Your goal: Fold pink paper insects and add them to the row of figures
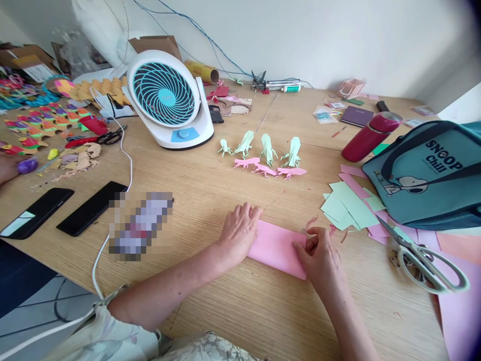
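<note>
A folded sheet of pink paper [278, 246] lies on the wooden table in front of me, its fold running lengthwise. My left hand [240, 233] holds its left end against the table, fingers together and bent over the far corner. At the right end, my right hand [319, 253] pinches the paper's edge between thumb and curled fingers. Beyond the sheet stand several light green folded-paper figures [267, 149], with pink folded-paper figures [290, 172] lined up before them. Pale green paper pieces [343, 205] lie to the right, beside open scissors [421, 260].
A white fan [165, 98] stands at the back left. Dark phones [92, 208] and a white cable [126, 165] lie to the left. On the right are a red flask [370, 138] and a teal bag [432, 175]. Another person's hand [9, 168] shows at the left edge.
</note>
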Tool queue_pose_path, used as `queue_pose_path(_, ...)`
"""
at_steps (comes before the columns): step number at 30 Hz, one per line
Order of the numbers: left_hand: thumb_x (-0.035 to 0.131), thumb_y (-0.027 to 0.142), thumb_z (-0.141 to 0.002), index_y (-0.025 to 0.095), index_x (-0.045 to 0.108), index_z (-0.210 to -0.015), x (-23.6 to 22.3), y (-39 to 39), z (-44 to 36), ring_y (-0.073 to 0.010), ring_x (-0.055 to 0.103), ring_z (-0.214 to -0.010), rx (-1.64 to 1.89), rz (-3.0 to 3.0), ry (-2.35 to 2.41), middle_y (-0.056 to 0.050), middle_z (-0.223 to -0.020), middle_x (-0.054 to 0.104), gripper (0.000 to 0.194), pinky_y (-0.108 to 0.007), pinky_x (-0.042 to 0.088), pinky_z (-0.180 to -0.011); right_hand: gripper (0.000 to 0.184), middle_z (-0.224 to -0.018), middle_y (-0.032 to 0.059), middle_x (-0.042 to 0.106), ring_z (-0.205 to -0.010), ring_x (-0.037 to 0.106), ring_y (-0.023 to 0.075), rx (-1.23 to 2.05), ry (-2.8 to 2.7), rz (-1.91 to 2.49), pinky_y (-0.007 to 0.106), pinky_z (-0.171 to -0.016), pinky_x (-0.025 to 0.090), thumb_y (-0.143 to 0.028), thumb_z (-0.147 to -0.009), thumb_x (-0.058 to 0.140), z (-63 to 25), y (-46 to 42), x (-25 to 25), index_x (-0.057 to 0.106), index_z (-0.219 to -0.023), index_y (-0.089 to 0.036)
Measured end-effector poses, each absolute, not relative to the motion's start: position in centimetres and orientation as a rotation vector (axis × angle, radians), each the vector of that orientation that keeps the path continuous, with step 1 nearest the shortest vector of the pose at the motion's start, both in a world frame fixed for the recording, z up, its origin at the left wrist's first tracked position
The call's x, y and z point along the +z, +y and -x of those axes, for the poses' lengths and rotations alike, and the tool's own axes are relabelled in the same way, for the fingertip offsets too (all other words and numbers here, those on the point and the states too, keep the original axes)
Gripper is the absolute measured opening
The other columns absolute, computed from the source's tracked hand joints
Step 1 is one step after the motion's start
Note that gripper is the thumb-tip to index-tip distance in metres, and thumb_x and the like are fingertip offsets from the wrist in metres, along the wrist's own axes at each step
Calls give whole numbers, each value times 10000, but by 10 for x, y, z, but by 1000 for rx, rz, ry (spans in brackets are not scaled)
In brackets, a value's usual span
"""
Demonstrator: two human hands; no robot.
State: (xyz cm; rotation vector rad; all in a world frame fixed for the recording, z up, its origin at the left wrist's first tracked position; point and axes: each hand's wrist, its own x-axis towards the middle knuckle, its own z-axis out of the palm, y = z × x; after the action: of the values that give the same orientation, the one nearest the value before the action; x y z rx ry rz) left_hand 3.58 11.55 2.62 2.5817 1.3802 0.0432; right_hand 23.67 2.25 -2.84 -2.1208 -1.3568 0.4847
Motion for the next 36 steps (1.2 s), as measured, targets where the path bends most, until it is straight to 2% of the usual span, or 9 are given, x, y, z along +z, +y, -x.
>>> queue_pose_path(5,436,114,-946,247,559,-1184,21,131,-34,-198,496,-1018,95,-2737,804,-53,-1127,516,299,-305,425,-854,219,-739,-2,531,-648,529,183,457,-1426,2115,318,-642,382,-443,-771,576,-238,23,-26,557,-822,-231)
queue_pose_path(8,431,146,-968,211,617,-1048,21,140,-34,-188,494,-995,41,-2754,591,-40,-1064,534,213,-282,408,-827,205,-754,8,543,-659,545,183,476,-1440,2097,328,-662,391,-428,-780,561,-236,23,-23,627,-785,-234)
queue_pose_path(11,440,117,-967,158,631,-961,21,142,-34,-194,504,-1025,35,-2794,422,-60,-1049,567,195,-292,404,-875,201,-757,12,569,-661,562,182,493,-1425,2094,325,-655,399,-412,-774,571,-236,24,-22,655,-775,-229)
queue_pose_path(15,447,71,-954,129,634,-877,17,134,-39,-185,541,-967,-27,-2816,367,-65,-997,617,211,-299,425,-885,205,-762,15,590,-653,572,176,508,-1409,2089,318,-646,412,-405,-782,581,-237,24,-24,672,-783,-222)
queue_pose_path(19,485,166,-966,106,651,-922,14,118,-48,-221,568,-927,-97,-2886,549,-87,-971,634,182,-334,455,-823,219,-762,18,599,-656,579,177,512,-1417,2075,317,-653,422,-418,-793,592,-238,23,-26,681,-797,-219)
queue_pose_path(23,545,378,-950,79,650,-1088,19,99,-54,-269,570,-1001,-53,-2942,605,-131,-1070,653,346,-379,459,-883,237,-766,21,611,-647,587,178,512,-1423,2072,318,-650,424,-438,-797,599,-239,23,-27,686,-795,-217)
queue_pose_path(28,561,638,-855,4,549,-1300,25,83,-55,-340,488,-1260,-122,-2869,765,-212,-1340,565,775,-385,423,-1015,228,-789,23,624,-660,603,179,515,-1412,2081,316,-650,437,-429,-801,603,-239,23,-26,692,-804,-220)
queue_pose_path(32,526,712,-825,-19,420,-1420,18,73,-54,-366,362,-1401,-170,-2890,799,-252,-1487,415,949,-428,315,-1142,219,-812,28,639,-684,624,186,523,-1426,2077,316,-656,450,-420,-809,599,-239,22,-25,692,-817,-222)
queue_pose_path(36,515,728,-819,6,323,-1486,9,65,-56,-411,264,-1447,-232,-2870,836,-273,-1546,288,1002,-491,305,-1148,214,-820,27,640,-695,634,188,513,-1446,2082,313,-653,457,-412,-824,586,-239,21,-26,689,-827,-224)
